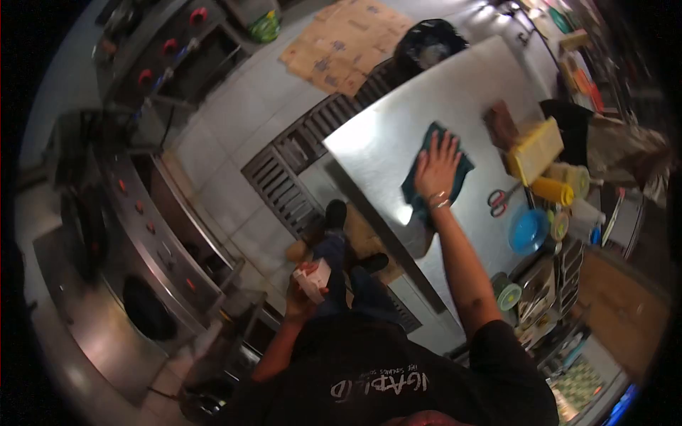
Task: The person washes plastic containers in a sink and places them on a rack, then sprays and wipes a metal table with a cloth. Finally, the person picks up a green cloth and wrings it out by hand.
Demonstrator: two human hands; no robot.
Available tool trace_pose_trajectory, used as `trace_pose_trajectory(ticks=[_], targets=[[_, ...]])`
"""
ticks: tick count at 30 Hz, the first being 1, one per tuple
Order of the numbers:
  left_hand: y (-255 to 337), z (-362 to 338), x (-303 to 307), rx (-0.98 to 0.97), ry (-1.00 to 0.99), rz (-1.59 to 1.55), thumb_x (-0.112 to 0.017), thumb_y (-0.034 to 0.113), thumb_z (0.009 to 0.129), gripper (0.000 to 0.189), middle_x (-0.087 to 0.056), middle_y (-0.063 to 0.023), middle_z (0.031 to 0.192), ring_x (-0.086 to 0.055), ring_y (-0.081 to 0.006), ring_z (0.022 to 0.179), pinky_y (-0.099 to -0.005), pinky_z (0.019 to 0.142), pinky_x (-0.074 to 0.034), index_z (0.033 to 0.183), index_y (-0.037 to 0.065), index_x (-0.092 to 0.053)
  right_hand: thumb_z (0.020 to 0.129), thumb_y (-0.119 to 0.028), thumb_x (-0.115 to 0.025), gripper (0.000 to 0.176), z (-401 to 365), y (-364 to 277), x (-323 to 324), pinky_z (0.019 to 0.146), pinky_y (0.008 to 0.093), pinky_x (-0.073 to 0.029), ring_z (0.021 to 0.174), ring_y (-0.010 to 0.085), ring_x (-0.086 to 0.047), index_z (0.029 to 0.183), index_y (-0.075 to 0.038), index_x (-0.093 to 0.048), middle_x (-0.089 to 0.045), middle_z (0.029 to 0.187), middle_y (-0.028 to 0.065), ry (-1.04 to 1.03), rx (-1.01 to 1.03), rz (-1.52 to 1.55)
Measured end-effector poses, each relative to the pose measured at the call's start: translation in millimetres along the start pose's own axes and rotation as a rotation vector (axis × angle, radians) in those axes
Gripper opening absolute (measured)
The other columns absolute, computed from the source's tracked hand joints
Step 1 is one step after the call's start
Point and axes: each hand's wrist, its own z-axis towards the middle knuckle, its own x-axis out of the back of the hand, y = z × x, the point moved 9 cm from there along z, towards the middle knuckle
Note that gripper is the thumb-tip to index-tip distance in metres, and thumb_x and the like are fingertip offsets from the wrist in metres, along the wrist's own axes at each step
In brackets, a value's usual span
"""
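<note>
Splayed, the right hand (435,170) tops a cloth (462,169) pointing lengthwise forward; left hand (300,306) clasps a pale object (315,281).

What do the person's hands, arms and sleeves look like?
The right hand and left hand are gloveless, the forearms bare. A shiny bracelet-like band circles the right wrist. The black T-shirt has short sleeves and pale lettering across the chest.
</note>
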Motion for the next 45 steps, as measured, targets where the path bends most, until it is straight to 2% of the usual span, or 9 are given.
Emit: trace_pose_trajectory(ticks=[2, 8, 10, 12, 18, 19, 24, 32, 45], targets=[[15, 12, -7, -0.193, -0.009, 0.631, -0.076, 0.005, 0.076, 0.076, -0.043, -0.0090, 0.134, -0.046, -0.0238, 0.122, -0.0391, 0.087, -0.054, 0.138, 0.008, -0.032, 0.096, -0.030, -0.038, 0.055, 47, 0, -4, 0.113, 0.0569, -0.015, 0.141, 0.0405, -0.020, 0.146, -0.006, -0.032, -0.024, 0.153, 0.0205, 0.057, 0.048, -0.037], [-57, 14, -12, 0.089, 0.074, -0.957, -0.082, 0.027, 0.072, 0.082, -0.045, -0.0096, 0.132, -0.043, -0.0255, 0.124, -0.0441, 0.091, -0.048, 0.137, 0.009, -0.037, 0.100, -0.040, -0.032, 0.054, 173, 24, -23, 0.111, 0.0592, -0.020, 0.139, 0.0399, -0.026, 0.147, -0.015, -0.031, -0.026, 0.152, 0.0182, 0.129, 0.135, -0.141], [-74, 10, -7, -0.066, 0.135, -0.239, -0.082, 0.032, 0.071, 0.078, -0.050, -0.0115, 0.127, -0.046, -0.0285, 0.120, -0.0435, 0.093, -0.044, 0.134, 0.009, -0.043, 0.099, -0.041, -0.033, 0.054, 174, 47, -56, 0.112, 0.0568, -0.020, 0.139, 0.0385, -0.027, 0.147, -0.017, -0.032, -0.028, 0.152, 0.0173, 0.009, 0.279, -0.937], [-75, 14, -11, -0.135, 0.157, 0.169, -0.082, 0.035, 0.070, 0.075, -0.053, -0.0128, 0.122, -0.048, -0.0313, 0.116, -0.0428, 0.095, -0.040, 0.131, 0.008, -0.048, 0.098, -0.035, -0.037, 0.048, 174, 38, -27, 0.111, 0.0548, -0.023, 0.137, 0.0385, -0.029, 0.143, -0.017, -0.039, -0.033, 0.150, 0.0166, 0.206, 0.048, -0.143], [-124, 50, -71, -0.090, -0.011, 0.553, -0.082, 0.034, 0.069, 0.072, -0.055, -0.0150, 0.116, -0.052, -0.0337, 0.109, -0.0429, 0.093, -0.041, 0.127, 0.005, -0.050, 0.094, -0.029, -0.047, 0.036, 81, -146, -7, 0.107, 0.0535, -0.030, 0.129, 0.0387, -0.041, 0.126, -0.014, -0.054, -0.045, 0.142, 0.0122, 0.276, 0.511, -0.035], [-145, 54, -82, -0.122, -0.022, 0.487, -0.082, 0.032, 0.070, 0.070, -0.055, -0.0160, 0.116, -0.053, -0.0341, 0.108, -0.0431, 0.092, -0.041, 0.125, 0.005, -0.050, 0.094, -0.035, -0.046, 0.047, 53, -175, -18, 0.109, 0.0542, -0.027, 0.132, 0.0406, -0.036, 0.136, -0.014, -0.047, -0.040, 0.145, 0.0170, 0.041, 0.776, -0.688], [-230, 73, -132, -0.070, -0.071, 0.392, -0.081, 0.028, 0.072, 0.061, -0.059, -0.0177, 0.103, -0.059, -0.0364, 0.096, -0.0428, 0.085, -0.046, 0.118, 0.003, -0.050, 0.094, -0.040, -0.045, 0.053, -73, -132, 21, 0.111, 0.0558, -0.023, 0.137, 0.0421, -0.028, 0.139, -0.013, -0.044, -0.034, 0.147, 0.0214, 0.038, 0.494, 0.134], [-323, 113, -254, -0.220, -0.448, 0.459, -0.074, 0.023, 0.078, 0.058, -0.056, -0.0208, 0.112, -0.057, -0.0389, 0.102, -0.0452, 0.087, -0.045, 0.124, 0.004, -0.045, 0.094, -0.040, -0.046, 0.063, -307, 111, 53, 0.112, 0.0575, -0.013, 0.143, 0.0430, -0.012, 0.146, -0.008, -0.033, -0.018, 0.154, 0.0229, -0.290, -0.040, 0.127], [-449, 167, -316, -0.215, -0.706, 0.838, -0.067, 0.024, 0.082, 0.058, -0.052, -0.0229, 0.121, -0.054, -0.0412, 0.108, -0.0468, 0.093, -0.043, 0.130, 0.002, -0.042, 0.085, -0.047, -0.061, 0.061, -320, 134, 57, 0.105, 0.0613, -0.026, 0.139, 0.0437, -0.025, 0.137, -0.018, -0.049, -0.032, 0.149, 0.0222, -0.316, -0.192, 0.243]])
